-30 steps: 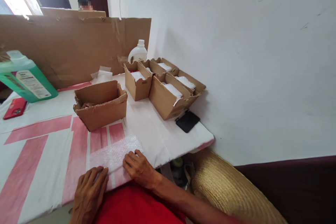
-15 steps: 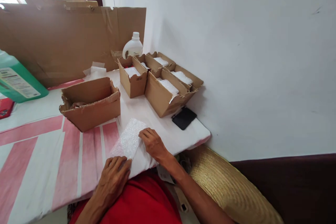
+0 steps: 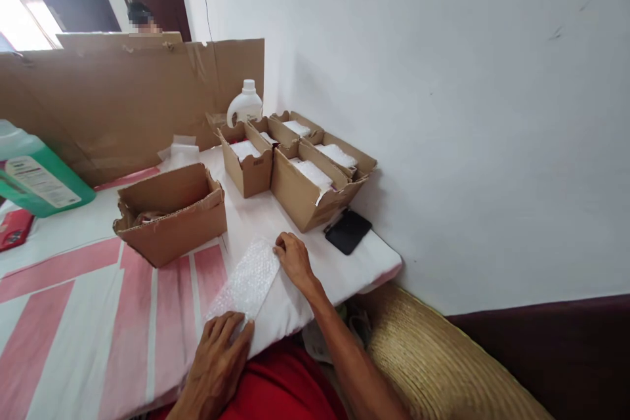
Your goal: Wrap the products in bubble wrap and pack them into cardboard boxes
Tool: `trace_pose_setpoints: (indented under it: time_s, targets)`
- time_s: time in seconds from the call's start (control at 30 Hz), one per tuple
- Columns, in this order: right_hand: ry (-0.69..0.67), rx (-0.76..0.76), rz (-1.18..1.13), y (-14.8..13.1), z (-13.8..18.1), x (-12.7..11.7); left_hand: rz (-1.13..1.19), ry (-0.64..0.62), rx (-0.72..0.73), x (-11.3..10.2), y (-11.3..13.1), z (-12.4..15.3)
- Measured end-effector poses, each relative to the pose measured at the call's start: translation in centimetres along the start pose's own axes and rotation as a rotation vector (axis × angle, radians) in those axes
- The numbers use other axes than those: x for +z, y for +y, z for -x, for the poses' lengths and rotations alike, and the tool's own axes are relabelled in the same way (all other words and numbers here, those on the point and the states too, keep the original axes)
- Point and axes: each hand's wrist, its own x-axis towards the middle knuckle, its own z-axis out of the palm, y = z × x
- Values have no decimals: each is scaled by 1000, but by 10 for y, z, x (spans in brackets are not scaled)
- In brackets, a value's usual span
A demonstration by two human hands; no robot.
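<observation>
A sheet of bubble wrap (image 3: 249, 281) lies flat on the white and pink table cover (image 3: 93, 302) near the front edge. My left hand (image 3: 220, 354) presses on the sheet's near corner with its fingers laid flat. My right hand (image 3: 294, 257) rests at the sheet's far right corner, fingers curled down on its edge. An open, nearly empty cardboard box (image 3: 170, 213) stands just behind the sheet.
Three open boxes (image 3: 295, 174) with white wrapped contents stand by the wall, a white bottle (image 3: 245, 105) behind them. A black phone (image 3: 348, 231) lies near the table's right edge. A green jug (image 3: 37, 170), a red phone (image 3: 14, 228), a cardboard screen (image 3: 123, 98) and a straw hat (image 3: 438, 361) surround.
The bubble wrap has been turned from lying crosswise to running diagonally away from me. My right hand has moved forward along it and my left hand has shifted right.
</observation>
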Motion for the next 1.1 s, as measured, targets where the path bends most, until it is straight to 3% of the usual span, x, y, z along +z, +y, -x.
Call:
trace_pose_setpoints:
  time_s: [0.17,0.3,0.43,0.53,0.63,0.77,0.97,1.1]
  targets:
    - [49,-53,16,0,-1,-5,14,15,16,1,-2,1]
    - [77,-127,68,-19,16,-14,22,11,31,-2,-1,-3]
    - [-218,-601,16,-45,65,-27,45,-11,3,-2,0,-4]
    - [-360,-632,-52,-50,98,-36,110,1,-23,-2,0,-2]
    - [-315,-623,-79,-45,115,-34,231,-3,-78,-5,-3,-2]
    - [-128,-718,-22,-39,120,-17,402,20,-103,-17,-13,-9]
    - [33,-847,-22,-35,125,-6,701,-174,-312,-32,-49,-36]
    - [51,-727,-211,-33,128,-10,814,-280,-365,-36,-67,-52]
